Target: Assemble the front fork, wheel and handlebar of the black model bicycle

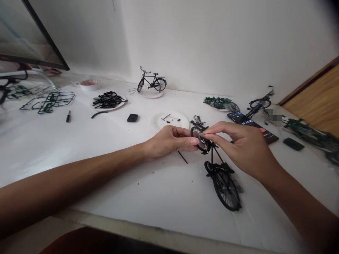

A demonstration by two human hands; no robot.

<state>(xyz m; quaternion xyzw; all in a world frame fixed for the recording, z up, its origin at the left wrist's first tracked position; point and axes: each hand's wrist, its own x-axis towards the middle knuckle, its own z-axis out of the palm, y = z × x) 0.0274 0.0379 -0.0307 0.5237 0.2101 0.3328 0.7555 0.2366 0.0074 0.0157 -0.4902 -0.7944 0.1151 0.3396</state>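
Observation:
A black model bicycle (228, 188) lies on its side on the white table, its rear wheel toward the table's front edge. My left hand (169, 143) grips the rim of its front wheel (196, 133) between thumb and fingers. At the hub of that wheel, the thumb and fingertips of my right hand (241, 143) are pinched together; whatever they hold is too small to make out. Silvery handlebars (199, 120) show just beyond the wheel. A thin black rod (183, 157) lies below my left hand.
Behind my hands stands a paper plate (159, 121) with small parts. Farther back are a finished-looking model bicycle (152, 82), a plate of black parts (109, 100) and green parts (218, 102). A phone (254, 128) lies at right, a small screwdriver (68, 116) at left.

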